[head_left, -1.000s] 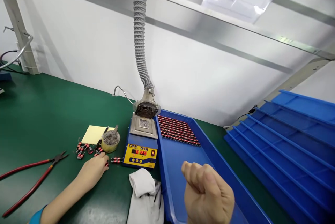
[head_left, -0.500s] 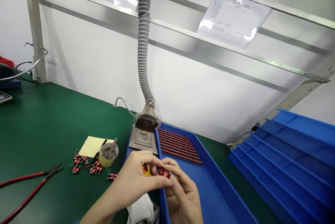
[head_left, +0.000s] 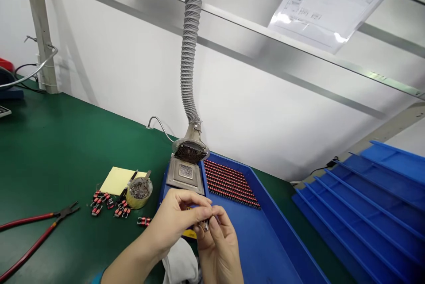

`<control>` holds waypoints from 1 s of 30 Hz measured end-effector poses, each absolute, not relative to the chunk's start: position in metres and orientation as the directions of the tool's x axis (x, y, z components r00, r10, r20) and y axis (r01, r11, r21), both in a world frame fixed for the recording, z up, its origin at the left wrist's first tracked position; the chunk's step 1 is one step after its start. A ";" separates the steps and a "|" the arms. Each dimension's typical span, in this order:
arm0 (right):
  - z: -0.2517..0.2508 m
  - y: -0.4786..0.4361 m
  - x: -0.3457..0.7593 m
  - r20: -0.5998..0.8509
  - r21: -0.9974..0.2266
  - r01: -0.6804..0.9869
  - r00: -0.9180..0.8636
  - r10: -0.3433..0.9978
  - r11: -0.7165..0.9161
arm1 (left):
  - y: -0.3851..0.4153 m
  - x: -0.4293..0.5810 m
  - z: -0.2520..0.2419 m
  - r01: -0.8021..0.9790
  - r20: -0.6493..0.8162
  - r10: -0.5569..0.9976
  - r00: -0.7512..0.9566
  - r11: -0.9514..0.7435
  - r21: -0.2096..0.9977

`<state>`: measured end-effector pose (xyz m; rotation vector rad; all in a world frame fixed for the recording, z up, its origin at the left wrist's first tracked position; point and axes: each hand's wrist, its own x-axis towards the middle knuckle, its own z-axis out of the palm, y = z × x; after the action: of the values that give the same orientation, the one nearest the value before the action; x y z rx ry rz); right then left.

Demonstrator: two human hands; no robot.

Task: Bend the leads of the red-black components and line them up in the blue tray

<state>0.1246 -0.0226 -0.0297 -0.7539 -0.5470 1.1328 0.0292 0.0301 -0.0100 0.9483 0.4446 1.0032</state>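
Hands (head_left: 175, 222) mostly hide a part (head_left: 206, 225); pliers (head_left: 59, 215) run past the left edge; print on the sheet (head_left: 327, 7) is unreadable.

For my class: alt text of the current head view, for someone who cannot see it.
A person's left hand and right hand hold a small, mostly hidden part together. Behind them, a solder pot sits below a ribbed hose; right of it, a blue tray holds rows of red-and-black components. Pliers lie far left.
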 end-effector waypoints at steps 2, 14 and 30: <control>-0.030 -0.023 0.121 0.009 -0.774 -0.596 0.326 0.945 0.213 | 0.026 0.033 -0.012 -0.548 0.065 0.896 0.439 0.210 0.810; -0.027 -0.026 0.124 -0.039 -0.667 -0.729 0.240 0.970 0.153 | 0.024 0.013 -0.004 -0.483 0.159 0.907 0.391 0.055 0.874; -0.020 -0.034 0.163 0.280 -0.944 -0.118 0.212 0.936 0.309 | 0.012 0.011 -0.006 -0.148 0.026 0.660 0.751 0.129 0.981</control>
<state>0.1627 -0.0337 -0.0203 -0.9678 -1.0894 0.9195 0.0107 0.0116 -0.0062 1.3202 0.4735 0.6192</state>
